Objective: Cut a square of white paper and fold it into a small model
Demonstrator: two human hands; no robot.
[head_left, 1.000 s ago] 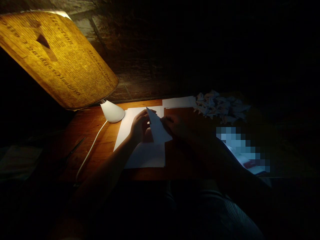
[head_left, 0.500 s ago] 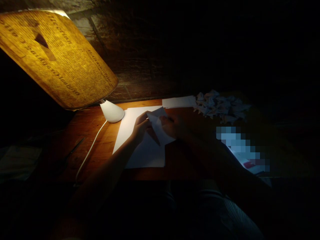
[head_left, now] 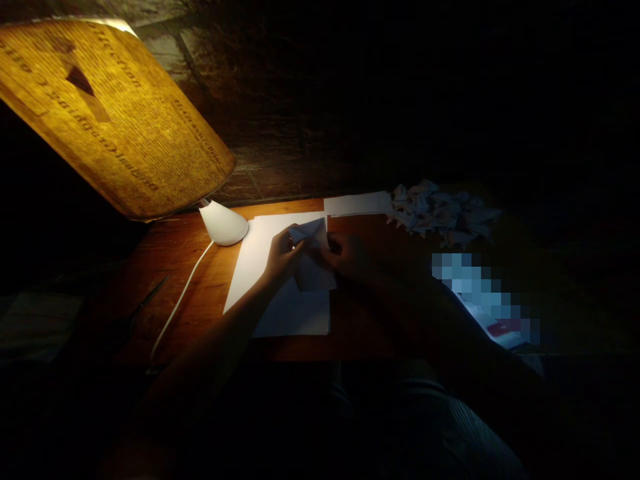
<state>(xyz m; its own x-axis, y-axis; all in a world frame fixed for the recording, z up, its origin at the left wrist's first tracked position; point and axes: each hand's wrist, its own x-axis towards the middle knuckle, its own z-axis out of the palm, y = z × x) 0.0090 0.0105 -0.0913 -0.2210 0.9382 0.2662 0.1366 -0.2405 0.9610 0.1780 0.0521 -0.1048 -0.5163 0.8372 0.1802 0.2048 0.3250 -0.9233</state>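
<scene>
A white sheet of folded paper [head_left: 314,272] is held up between both hands, creased near its top edge. My left hand [head_left: 284,257] pinches its left side, thumb in front. On the other side, my right hand [head_left: 347,253] is closed on the right edge, its fingers partly in shadow. Beneath them lies a stack of white paper [head_left: 255,267] on the wooden table [head_left: 185,307]. The lower part of the folded paper hangs over that stack.
At the left a lit lamp [head_left: 120,120] with a printed shade leans over the table, its white cord [head_left: 183,297] trailing forward. Scissors [head_left: 145,303] lie left of it. Paper strips [head_left: 357,203], a heap of folded paper pieces [head_left: 440,213] and a glowing phone [head_left: 485,300] are to the right.
The folded paper has turned from a slanted position to more upright, facing me. The right hand has shifted slightly down along its edge, and the left thumb now presses on its front.
</scene>
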